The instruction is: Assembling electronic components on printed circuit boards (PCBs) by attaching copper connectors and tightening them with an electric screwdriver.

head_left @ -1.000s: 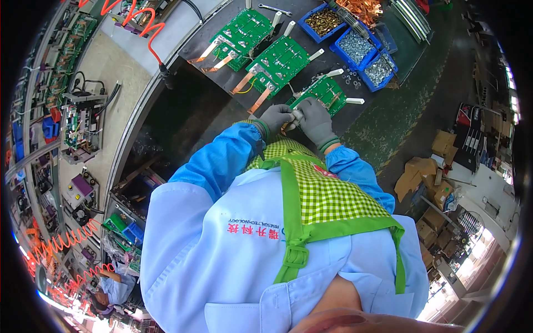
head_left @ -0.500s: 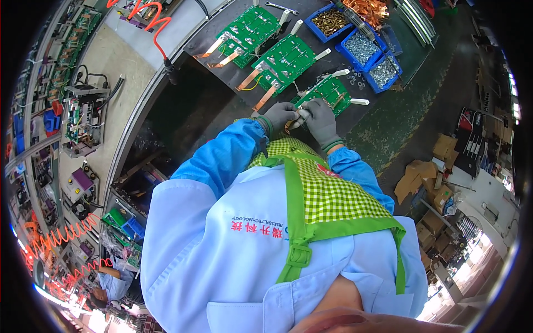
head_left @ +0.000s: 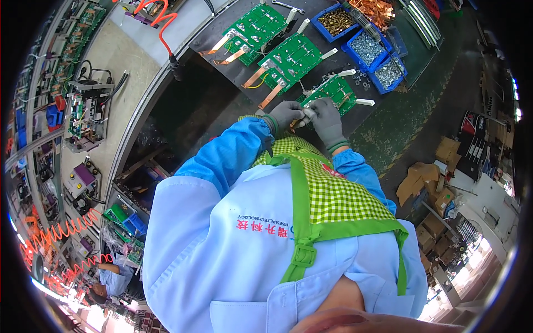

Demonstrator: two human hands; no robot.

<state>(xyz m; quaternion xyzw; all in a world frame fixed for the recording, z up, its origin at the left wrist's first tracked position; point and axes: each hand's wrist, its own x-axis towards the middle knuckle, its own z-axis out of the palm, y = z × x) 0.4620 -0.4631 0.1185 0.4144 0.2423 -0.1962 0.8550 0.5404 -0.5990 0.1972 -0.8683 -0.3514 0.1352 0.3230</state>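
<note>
Both of my hands wear grey gloves and meet at the near end of the nearest green circuit board [head_left: 340, 93]. My left hand [head_left: 286, 114] is closed in a pinch, its fingertips against those of my right hand [head_left: 327, 119], which is pinched as well. What lies between the fingers is hidden; a small copper-coloured piece [head_left: 295, 127] shows just below them. Beyond my left hand lie a middle circuit board [head_left: 294, 60] and a far circuit board [head_left: 256, 29], each with white posts and two copper strips reaching over the table edge.
Blue bins hold brass fittings [head_left: 336, 22], silver hardware [head_left: 366, 49] and small nuts or washers [head_left: 388, 74]. Loose washers [head_left: 362, 82] lie beside them. A wrench [head_left: 288, 6] rests at the far edge. Left, an orange coiled hose [head_left: 161, 30] hangs near a metal-edged bench [head_left: 130, 53].
The view has shifted slightly, moving the whole scene a little to the right and down. My hands stay together at the same board, with small finger movement.
</note>
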